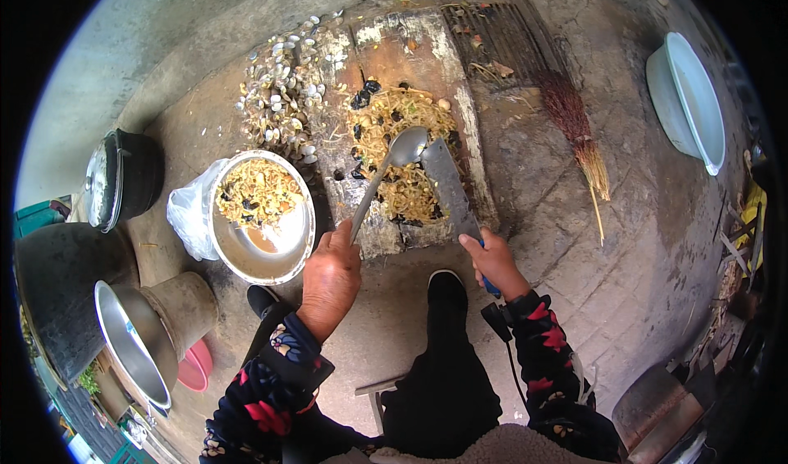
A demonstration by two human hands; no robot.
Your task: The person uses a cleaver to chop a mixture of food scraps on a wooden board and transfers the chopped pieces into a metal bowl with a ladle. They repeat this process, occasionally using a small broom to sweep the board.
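My left hand point(332, 277) grips the handle of a large metal spoon point(408, 146), its bowl resting over a heap of chopped food scraps point(406, 187) with dark pieces in it. My right hand point(494, 262) holds a cleaver-like knife point(450, 187) by its blue handle, the wide blade lying at the heap's right side, its tip close to the spoon. The heap lies on a worn wooden board point(425, 52) on the ground. Left of the board stands a metal basin point(265, 273), partly filled with similar chopped food and some liquid.
Many empty shells point(280, 95) are piled left of the board. A clear plastic bag point(194, 212) touches the basin, with a dark lidded pot point(138, 175) further left. A twig broom point(572, 119) and a pale blue tub point(683, 101) are at the right. A steel bowl point(138, 335) stands lower left.
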